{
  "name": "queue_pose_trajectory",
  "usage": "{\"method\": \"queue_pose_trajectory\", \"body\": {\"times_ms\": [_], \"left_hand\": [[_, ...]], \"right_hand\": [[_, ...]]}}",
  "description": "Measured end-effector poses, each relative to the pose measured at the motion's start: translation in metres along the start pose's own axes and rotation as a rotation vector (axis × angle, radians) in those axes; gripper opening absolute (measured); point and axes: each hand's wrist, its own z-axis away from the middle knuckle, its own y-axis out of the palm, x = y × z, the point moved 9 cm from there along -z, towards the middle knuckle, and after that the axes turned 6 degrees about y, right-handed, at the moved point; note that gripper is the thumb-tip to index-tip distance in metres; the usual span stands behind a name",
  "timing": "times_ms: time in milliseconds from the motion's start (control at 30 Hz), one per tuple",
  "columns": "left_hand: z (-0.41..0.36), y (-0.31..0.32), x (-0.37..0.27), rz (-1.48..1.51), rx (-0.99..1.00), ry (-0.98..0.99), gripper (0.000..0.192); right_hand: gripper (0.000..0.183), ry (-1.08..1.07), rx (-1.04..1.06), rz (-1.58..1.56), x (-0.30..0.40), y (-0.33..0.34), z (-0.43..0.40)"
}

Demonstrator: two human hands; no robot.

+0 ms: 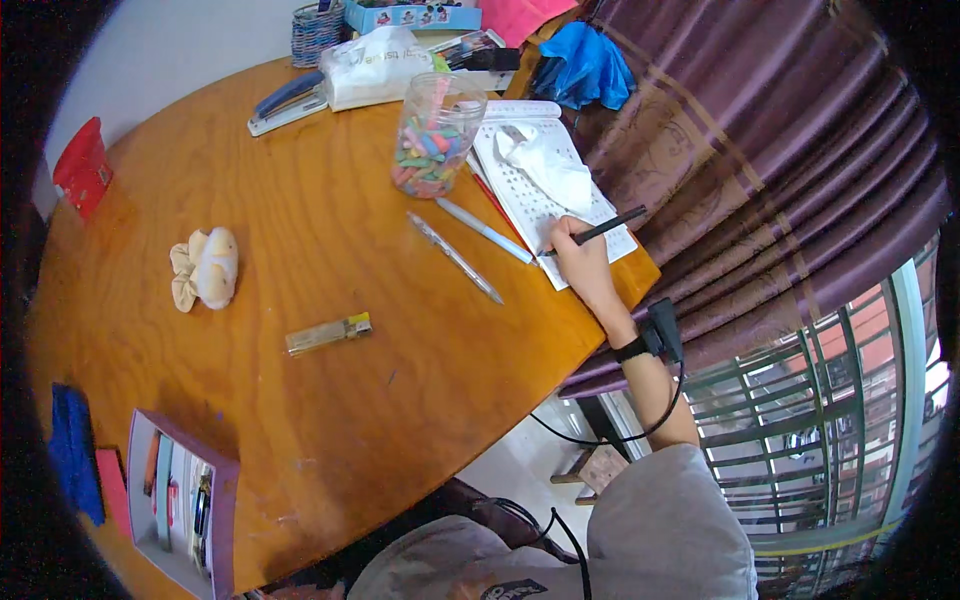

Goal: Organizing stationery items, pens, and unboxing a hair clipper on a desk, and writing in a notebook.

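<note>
My right hand (581, 251) is closed around a black pen (611, 225), its tip at the lower left edge of an open notebook (517, 169) with rows of small marks. A crumpled white tissue (551, 172) lies on the pages. Along the notebook's left side are a red pencil (495, 199), a light blue pen (484, 231) and a clear pen (455, 257). A clear plastic jar of colourful pieces (435, 142) stands at the notebook's upper left. My left hand is not clearly in view; a small patch of skin shows at the bottom edge.
On the wooden table (360, 270) are a plush toy (214, 268), a small clear case with a yellow end (328, 335), a stapler (289, 101), a tissue pack (375, 66), a red container (84, 169) and an open box of stationery (180, 502). A purple curtain (675, 142) hangs on the right.
</note>
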Motion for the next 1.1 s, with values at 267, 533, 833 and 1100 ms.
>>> {"method": "queue_pose_trajectory", "body": {"times_ms": [267, 533, 833, 1100], "left_hand": [[-0.002, 0.0, 0.0, 0.003, -0.01, 0.005, 0.03], [0.0, -0.004, -0.003, 0.007, -0.058, 0.021, 0.034], [0.012, -0.003, -0.016, 0.055, -0.158, 0.071, 0.039], [0.028, -0.018, -0.045, -0.146, -0.27, 0.068, 0.051]], "right_hand": [[0.034, -0.005, -0.022, 0.037, 0.001, -0.001, 0.0], [0.038, -0.144, -0.335, -0.289, 0.027, -0.043, 0.017], [0.035, -0.705, 0.769, 0.084, 0.197, 0.108, 0.185], [0.04, -1.241, 1.038, 0.034, 0.271, 0.173, 0.304]]}}
